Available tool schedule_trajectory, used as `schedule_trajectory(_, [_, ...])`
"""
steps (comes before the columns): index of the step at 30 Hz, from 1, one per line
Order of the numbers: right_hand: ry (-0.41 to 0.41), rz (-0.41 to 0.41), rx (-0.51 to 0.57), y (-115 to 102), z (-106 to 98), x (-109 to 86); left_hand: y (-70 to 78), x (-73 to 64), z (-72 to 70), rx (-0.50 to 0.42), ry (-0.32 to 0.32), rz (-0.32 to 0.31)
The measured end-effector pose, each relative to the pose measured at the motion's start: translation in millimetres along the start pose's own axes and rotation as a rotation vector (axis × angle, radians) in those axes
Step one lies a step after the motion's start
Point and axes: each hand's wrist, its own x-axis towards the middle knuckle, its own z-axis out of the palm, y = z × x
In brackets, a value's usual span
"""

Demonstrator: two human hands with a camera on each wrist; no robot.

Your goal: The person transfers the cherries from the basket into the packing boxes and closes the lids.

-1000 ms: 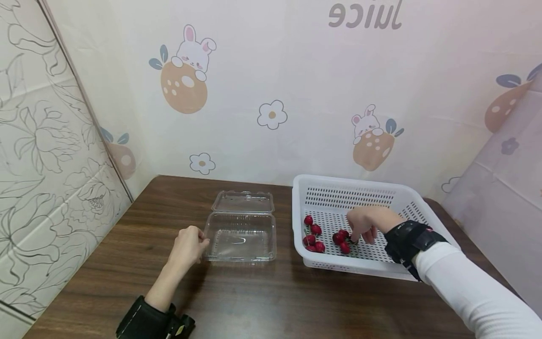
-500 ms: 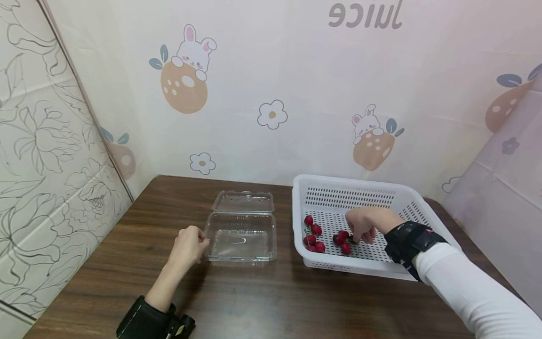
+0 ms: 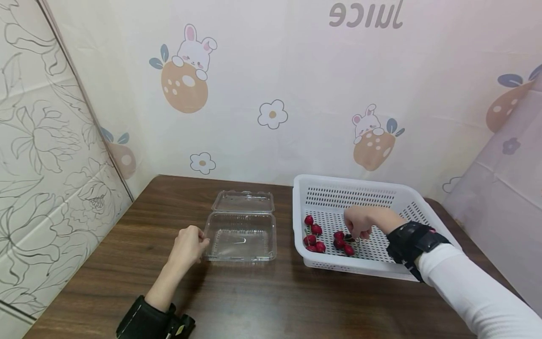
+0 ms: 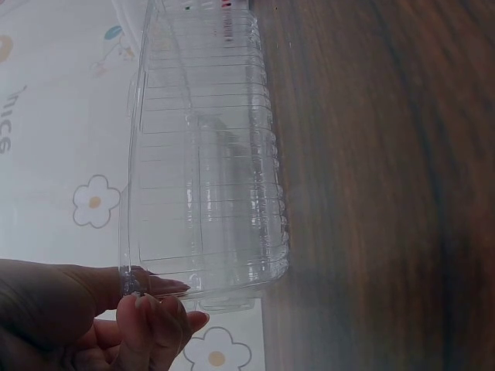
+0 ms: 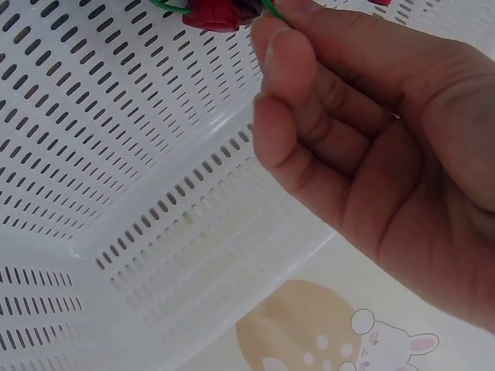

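My left hand (image 3: 188, 242) pinches the left rim of a clear plastic clamshell box (image 3: 240, 247), its lid (image 3: 243, 201) folded back toward the wall. In the left wrist view, thumb and fingers grip the box's edge (image 4: 201, 290). Inside a white perforated basket (image 3: 360, 181), my right hand (image 3: 359, 221) reaches down among red cherries. The right wrist view shows a green stem (image 5: 274, 11) between its thumb and fingertip, beside a dark red cherry (image 5: 216, 14). Several cherries (image 3: 349, 249) lie right by those fingertips; the hand partly hides that group.
More cherries (image 3: 310, 240) lie along the basket's left side. The basket stands at the right of a brown wooden table (image 3: 271, 301), close to the patterned wall covering (image 3: 237, 141). Between box and basket runs a strip of bare tabletop.
My right hand has shifted slightly left inside the basket. The cherries beneath its fingers have moved apart a little, one toward the front right. My left hand and the box have stayed still.
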Motion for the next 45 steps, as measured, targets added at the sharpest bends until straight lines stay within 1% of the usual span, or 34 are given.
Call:
schedule_trajectory(6, [0.036,-0.012,0.016,-0.4,-2.2,-3.2,0.1,-0.1,-0.1,0.002,0.002,0.001])
schedule_trajectory(13, [0.053,-0.015,0.042,-0.3,-7.0,-7.2,0.7,0.1,-0.6,0.002,0.0,-0.002])
schedule_trajectory(19, [0.058,-0.015,0.102,-0.7,-11.6,-11.4,1.3,-0.1,-1.2,-0.003,-0.008,-0.013])
schedule_trajectory(24, [0.085,-0.063,0.098,-1.7,-14.4,-15.4,1.2,-0.3,-1.4,-0.003,-0.009,-0.016])
schedule_trajectory(26, [0.101,-0.088,0.085,-2.3,-15.5,-17.1,1.1,-0.2,-1.3,-0.002,-0.009,-0.014])
schedule_trajectory(32, [0.154,-0.119,0.074,-4.5,-17.0,-20.5,1.0,0.5,-0.7,-0.006,-0.002,-0.006])
schedule_trajectory(38, [0.239,-0.175,0.066,-7.3,-20.9,-24.4,0.6,0.8,-0.4,-0.004,-0.002,-0.004])
schedule_trajectory(45, [0.337,-0.195,0.051,-18.2,-27.7,-33.9,1.3,0.4,-1.0,-0.004,-0.009,-0.009])
